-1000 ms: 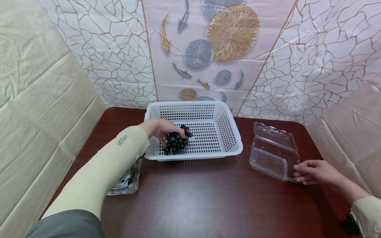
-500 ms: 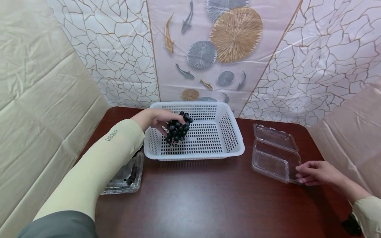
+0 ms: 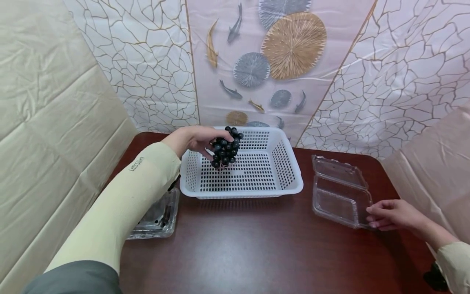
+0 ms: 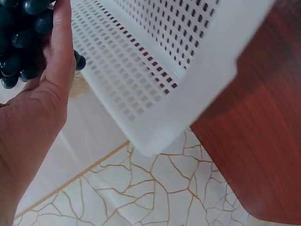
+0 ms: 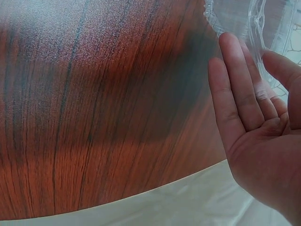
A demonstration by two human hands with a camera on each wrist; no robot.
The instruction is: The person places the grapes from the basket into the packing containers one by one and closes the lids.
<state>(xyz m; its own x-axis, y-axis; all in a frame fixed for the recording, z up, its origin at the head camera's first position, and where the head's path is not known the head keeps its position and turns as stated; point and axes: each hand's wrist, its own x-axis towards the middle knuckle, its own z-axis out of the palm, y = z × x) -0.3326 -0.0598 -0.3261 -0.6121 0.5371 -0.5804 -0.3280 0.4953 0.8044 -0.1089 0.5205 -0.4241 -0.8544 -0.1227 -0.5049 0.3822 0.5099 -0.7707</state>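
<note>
A bunch of dark grapes [image 3: 225,151] hangs over the left part of a white perforated basket [image 3: 253,194], its pale stems showing below. My left hand [image 3: 202,139] grips the bunch from its left side. In the left wrist view the grapes [image 4: 23,40] lie against the fingers, with the basket wall [image 4: 197,89] beyond. On the right stands a clear plastic clamshell [image 3: 334,200] with its lid raised. My right hand [image 3: 391,214] pinches its near right corner; in the right wrist view the clamshell's edge [image 5: 254,28] sits between thumb and fingers.
Another clear plastic container [image 3: 161,220] with small dark bits in it lies at the left, partly hidden under the left sleeve [image 3: 121,204]. The brown table [image 3: 242,245] ends at patterned cloth [image 3: 147,61] behind and pale cloth on both sides.
My left hand has lifted the bunch of grapes up from the basket floor and slightly away. The right hand keeps its hold on the clamshell; the head view has shifted a little.
</note>
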